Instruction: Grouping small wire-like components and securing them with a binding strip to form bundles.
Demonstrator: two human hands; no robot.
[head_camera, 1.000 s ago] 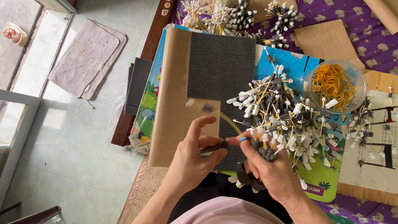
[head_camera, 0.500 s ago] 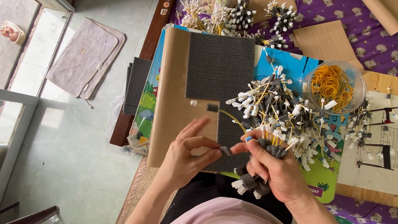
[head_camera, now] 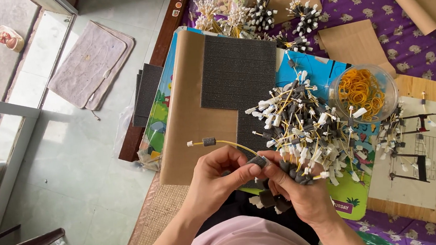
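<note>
My left hand [head_camera: 218, 183] pinches a small dark foam piece [head_camera: 259, 161] on a thin yellow wire [head_camera: 226, 143]. The wire runs out to the left, with a grey foam sleeve and a white connector near its tip. My right hand [head_camera: 300, 191] grips a bundle of wires [head_camera: 291, 169] with dark foam pieces on them; its fingertips meet the left hand at the foam piece. Just beyond lies a big heap of yellow wires with white connectors [head_camera: 304, 120]. A dark foam sheet [head_camera: 237, 73] rests on brown cardboard [head_camera: 186, 120].
A clear bowl of orange rubber bands [head_camera: 362, 90] stands right of the heap. A wooden board with a paper drawing [head_camera: 423, 152] lies at right. Finished wire bundles [head_camera: 250, 14] sit at the top. Cardboard pieces [head_camera: 355, 42] lie on the purple cloth. Tiled floor and a mat [head_camera: 89, 63] are at left.
A single yellow wire now sticks out to the left from my hands. My hands have shifted slightly lower and closer together at the foam piece.
</note>
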